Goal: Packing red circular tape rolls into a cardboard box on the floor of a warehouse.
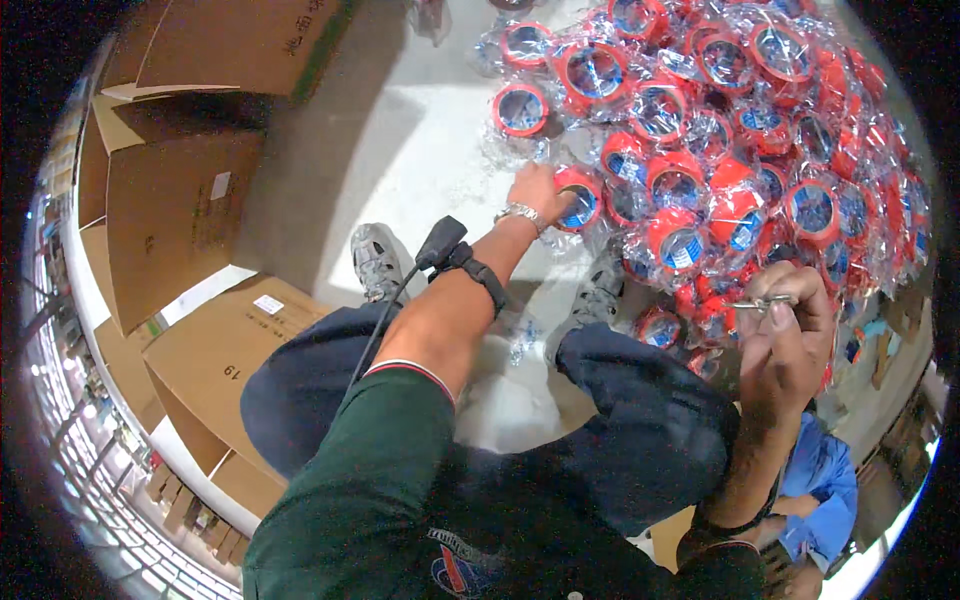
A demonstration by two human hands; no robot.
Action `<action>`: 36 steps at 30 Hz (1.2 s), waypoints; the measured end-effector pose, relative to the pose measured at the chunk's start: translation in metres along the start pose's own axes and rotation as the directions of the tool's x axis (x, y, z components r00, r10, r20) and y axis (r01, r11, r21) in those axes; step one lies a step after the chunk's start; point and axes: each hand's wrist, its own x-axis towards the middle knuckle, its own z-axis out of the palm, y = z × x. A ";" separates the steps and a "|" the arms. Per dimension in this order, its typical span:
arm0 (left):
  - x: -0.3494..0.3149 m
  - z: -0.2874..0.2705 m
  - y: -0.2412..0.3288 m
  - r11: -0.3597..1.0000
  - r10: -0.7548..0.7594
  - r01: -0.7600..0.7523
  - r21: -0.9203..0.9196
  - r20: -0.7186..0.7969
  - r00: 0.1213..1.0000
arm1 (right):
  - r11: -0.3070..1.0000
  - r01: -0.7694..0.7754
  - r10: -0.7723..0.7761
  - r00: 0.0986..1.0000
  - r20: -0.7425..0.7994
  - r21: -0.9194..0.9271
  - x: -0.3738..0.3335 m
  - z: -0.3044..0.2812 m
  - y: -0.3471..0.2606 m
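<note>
My left hand (538,192) reaches to the near left edge of a large heap of red tape rolls (675,185) in clear plastic wrap. Its fingers are closed on one red tape roll (580,198), with the fingertips at the hole. Blue labels show inside many of the rolls. My right hand (787,335) is raised over the heap's near right side. Pinched between its thumb and fingers is a small, thin metal tool (765,302); its kind is hard to make out, as the fingers hide part of it.
Open brown cardboard boxes (180,215) stand along the left, one with its flap (240,330) beside my left knee. My shoes (378,262) rest on the pale floor (400,150). At lower right, a person in a blue garment (822,485) is close by my right arm.
</note>
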 end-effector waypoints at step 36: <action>-0.249 -0.229 0.047 0.563 -0.072 -0.291 -0.774 -0.397 0.915 | 0.773 0.462 -0.314 0.874 0.369 -0.435 -0.102 0.130 -0.042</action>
